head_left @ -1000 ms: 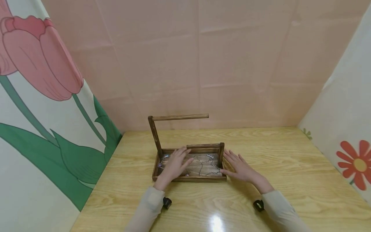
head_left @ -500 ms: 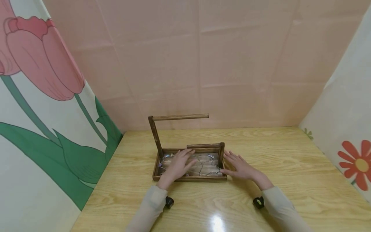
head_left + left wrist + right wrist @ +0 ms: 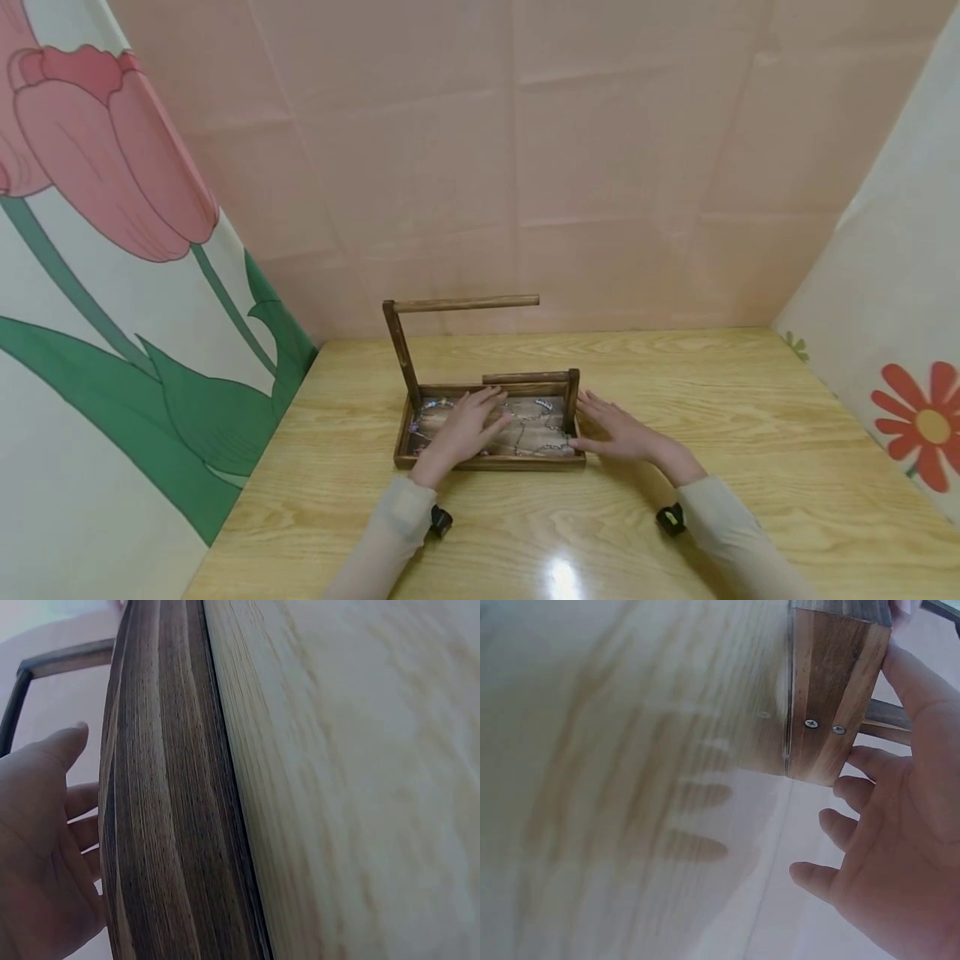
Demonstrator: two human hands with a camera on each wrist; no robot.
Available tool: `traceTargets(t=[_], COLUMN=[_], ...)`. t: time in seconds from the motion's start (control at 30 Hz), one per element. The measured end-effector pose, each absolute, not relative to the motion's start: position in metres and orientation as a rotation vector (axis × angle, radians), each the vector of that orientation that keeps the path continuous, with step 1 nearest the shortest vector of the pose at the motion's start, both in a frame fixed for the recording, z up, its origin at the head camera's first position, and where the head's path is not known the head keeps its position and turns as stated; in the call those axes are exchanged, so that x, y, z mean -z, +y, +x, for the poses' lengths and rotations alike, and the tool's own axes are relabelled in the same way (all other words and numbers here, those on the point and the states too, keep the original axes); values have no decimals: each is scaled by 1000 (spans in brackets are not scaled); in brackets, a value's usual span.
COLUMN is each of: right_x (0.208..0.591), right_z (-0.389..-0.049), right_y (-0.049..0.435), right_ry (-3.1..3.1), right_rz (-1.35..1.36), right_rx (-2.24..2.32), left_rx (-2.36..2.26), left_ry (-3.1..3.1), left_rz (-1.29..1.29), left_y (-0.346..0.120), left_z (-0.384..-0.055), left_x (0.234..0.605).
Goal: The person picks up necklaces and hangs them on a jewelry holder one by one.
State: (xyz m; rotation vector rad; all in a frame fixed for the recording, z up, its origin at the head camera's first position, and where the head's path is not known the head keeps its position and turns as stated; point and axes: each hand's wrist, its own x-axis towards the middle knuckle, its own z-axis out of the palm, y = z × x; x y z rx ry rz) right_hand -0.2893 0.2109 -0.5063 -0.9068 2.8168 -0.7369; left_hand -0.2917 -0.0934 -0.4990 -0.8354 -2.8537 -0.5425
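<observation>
A dark wooden jewelry stand has a shallow tray (image 3: 517, 464), with a tall bar (image 3: 465, 304) at its left end and a lower bar (image 3: 525, 378) at its right. Chains (image 3: 555, 447) and a beaded bracelet (image 3: 435, 404) lie in the tray. My left hand (image 3: 465, 429) reaches over the tray's middle, fingers extended, and hides part of the jewelry; whether it touches anything is unclear. My right hand (image 3: 626, 435) is beside the tray's right end, thumb near the front corner. In the right wrist view its fingers (image 3: 814, 879) extend past the screwed end wall (image 3: 829, 697).
The stand rests on a light wood-grain table (image 3: 750, 433). A pinkish cloth backdrop (image 3: 600, 167) hangs behind it. Floral cloths stand at both sides, with a tulip (image 3: 105, 158) on the left and a red flower (image 3: 930, 427) on the right.
My left hand has shifted a little to the right over the tray. My right hand stays at the tray's right end, and the stand has not visibly moved.
</observation>
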Motion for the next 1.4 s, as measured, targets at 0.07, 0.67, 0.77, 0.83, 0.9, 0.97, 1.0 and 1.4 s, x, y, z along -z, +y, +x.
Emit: traceTargets(t=[0.07,0.67,0.77,0.83,0.9,0.97,1.0,1.4], right_x=[506,506,506,506,506,507,507,509], right_z=[-289,-288,-288,-289,-289,-288,-288,-290], right_y=[210,209,209,209,209,209,209,211], right_ry=[2831,2914,2907,2905,2906,2910,2913,2969], right_rz=[-903,-894,-884,-879,-875,-877,-879,-938], right_rx=[711,508,501,496,490,486,482,384], left_rx=[542,471,484,492,494,488,484,457], left_ry=[-2865,-2821,-2821,-2826,-2823,-2819,-2817,-2853], left_rz=[-835,-874,-872,-867,-871,-874,-876,-874], left_y=[-92,-80,-79,-78,-77,-76,-75,-71], left_z=[-292,-297,-296,-296,-295,-296,-296,-299], left_x=[500,505,503,502,501,502,502,504])
